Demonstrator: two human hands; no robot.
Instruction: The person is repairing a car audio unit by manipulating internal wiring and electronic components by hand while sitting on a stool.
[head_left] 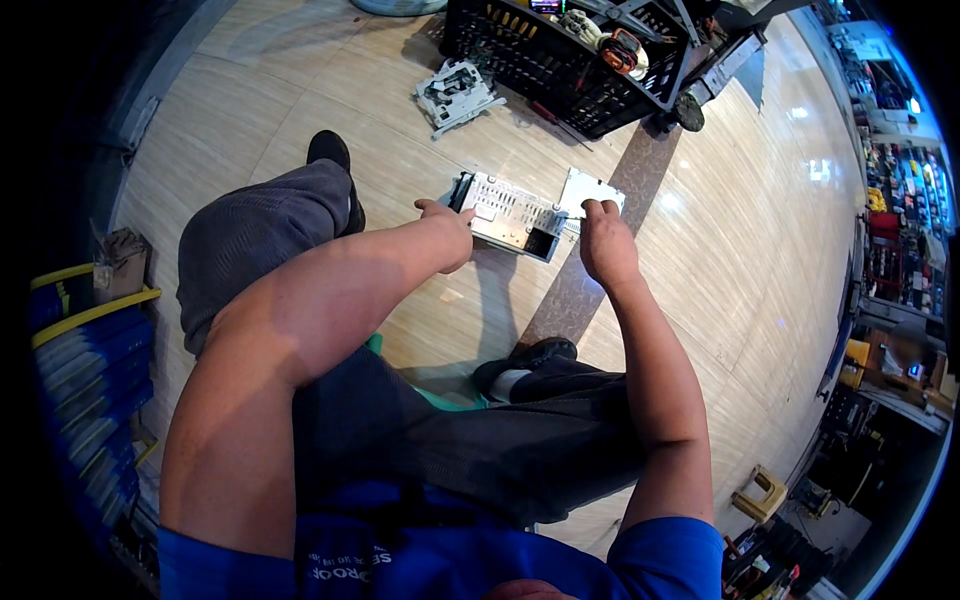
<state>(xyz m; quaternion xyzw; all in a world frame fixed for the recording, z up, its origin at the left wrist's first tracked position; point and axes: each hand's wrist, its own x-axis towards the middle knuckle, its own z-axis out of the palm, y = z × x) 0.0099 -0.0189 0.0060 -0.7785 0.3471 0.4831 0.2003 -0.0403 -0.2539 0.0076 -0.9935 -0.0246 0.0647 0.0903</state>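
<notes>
A silver slotted metal box (510, 215) with a black left end, shaped like a car stereo chassis, is in front of me, tilted down to the right. My left hand (446, 236) grips it by the left end, one finger lying over its top. A dark opening shows at the box's lower right corner. My right hand (608, 243) is at the box's right end, fingers pinched together. A thin dark thing shows near those fingertips, too small to name. Just beyond them is a whitish metal plate (592, 187); whether the fingers touch it, I cannot tell.
A white metal bracket-like part (456, 97) lies on the tiled floor ahead. Behind it stands a black plastic crate (560, 75) with cables and tools, a red-handled tool (560, 120) beside it. Stacked blue things (95, 370) are at left, packed shelves (905, 220) at right.
</notes>
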